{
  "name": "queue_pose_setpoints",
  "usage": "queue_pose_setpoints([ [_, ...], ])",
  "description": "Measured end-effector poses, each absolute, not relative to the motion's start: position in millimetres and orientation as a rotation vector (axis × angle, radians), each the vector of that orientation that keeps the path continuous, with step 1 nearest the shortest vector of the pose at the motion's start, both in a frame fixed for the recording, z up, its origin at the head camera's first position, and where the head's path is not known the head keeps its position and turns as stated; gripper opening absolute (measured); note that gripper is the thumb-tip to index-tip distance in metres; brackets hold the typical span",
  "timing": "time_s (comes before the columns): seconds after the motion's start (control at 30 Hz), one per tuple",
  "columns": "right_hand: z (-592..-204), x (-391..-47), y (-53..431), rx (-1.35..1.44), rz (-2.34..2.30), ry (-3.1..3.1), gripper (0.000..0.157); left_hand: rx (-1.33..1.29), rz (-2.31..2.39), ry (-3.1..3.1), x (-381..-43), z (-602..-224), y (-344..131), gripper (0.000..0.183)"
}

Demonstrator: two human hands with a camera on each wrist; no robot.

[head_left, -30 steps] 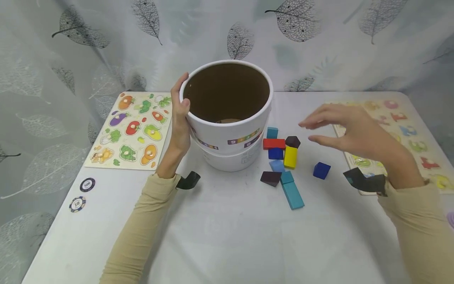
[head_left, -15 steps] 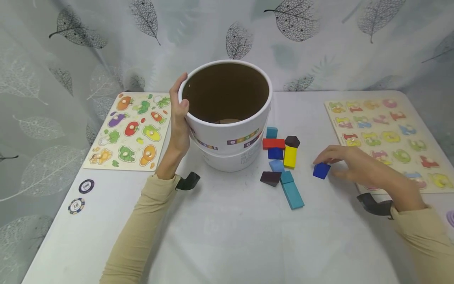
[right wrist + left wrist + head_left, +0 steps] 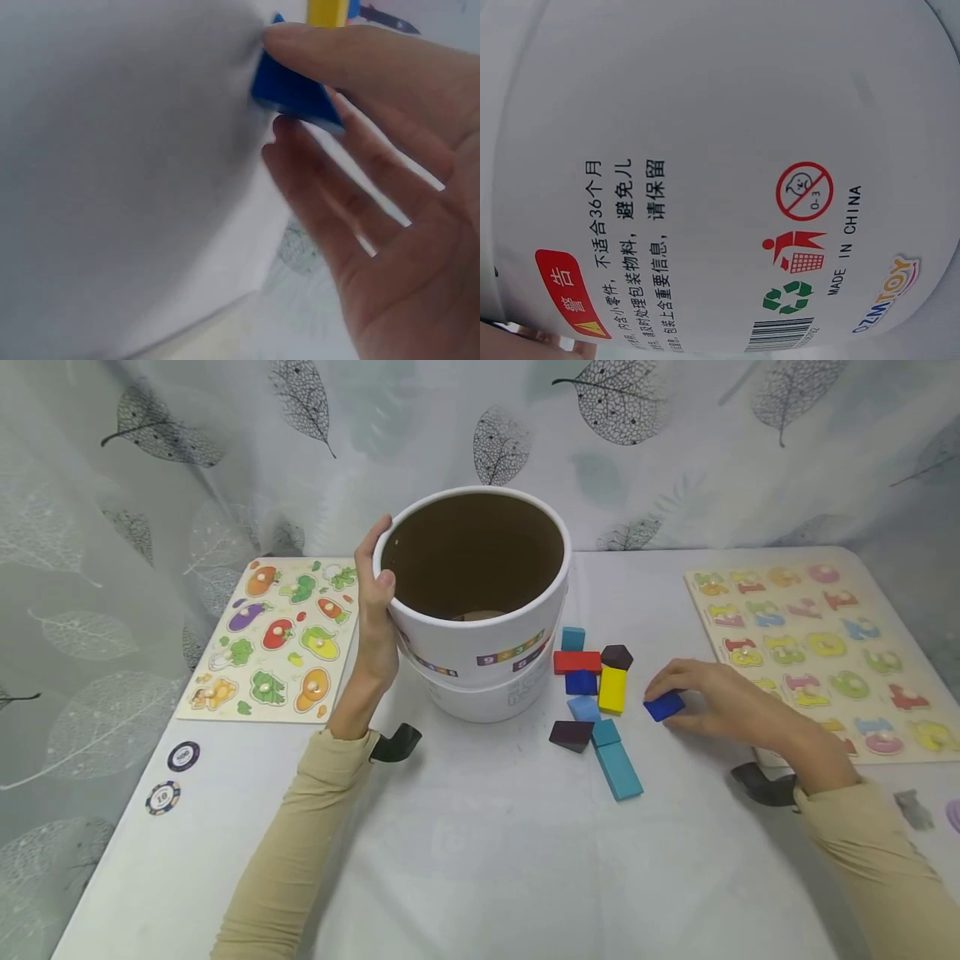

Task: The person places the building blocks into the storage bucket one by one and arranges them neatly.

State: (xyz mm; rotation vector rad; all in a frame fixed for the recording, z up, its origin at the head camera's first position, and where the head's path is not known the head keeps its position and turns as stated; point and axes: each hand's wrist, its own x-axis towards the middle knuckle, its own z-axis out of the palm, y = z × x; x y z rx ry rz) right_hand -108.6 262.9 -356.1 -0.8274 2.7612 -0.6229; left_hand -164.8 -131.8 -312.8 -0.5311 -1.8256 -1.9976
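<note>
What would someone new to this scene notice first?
Probably the big white bucket towards the back of the table, held by the left hand. Next, the coloured blocks clustered to its right, with the right hand pinching a dark blue block beside them.

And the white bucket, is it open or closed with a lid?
Open. In the head view, no lid covers the white bucket, and its brown inside shows.

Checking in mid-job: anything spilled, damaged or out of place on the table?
Nothing looks damaged. The loose blocks lie at mixed angles beside the bucket, nothing strange there. Only a small grey shape beside the right sleeve looks odd, too blurred to identify.
</note>
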Motion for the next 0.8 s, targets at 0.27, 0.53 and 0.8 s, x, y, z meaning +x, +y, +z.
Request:
queue_pose_setpoints([
  [0.27, -345, -114, 259, -0.884, -0.633, 2.813, 0.033, -0.540, -2.003, -1.812, -166, -313, -132, 0.086],
  [0.53, -273, -128, 231, -1.148, -0.817, 3.097, 0.044, -0.551, -2.007, -1.806, -167, -315, -133, 0.084],
  [0.8, -216, -146, 163, -1.431, -1.217, 2.998, 0.042, -0.544, -2.007, -1.807, -167, -314, -132, 0.084],
])
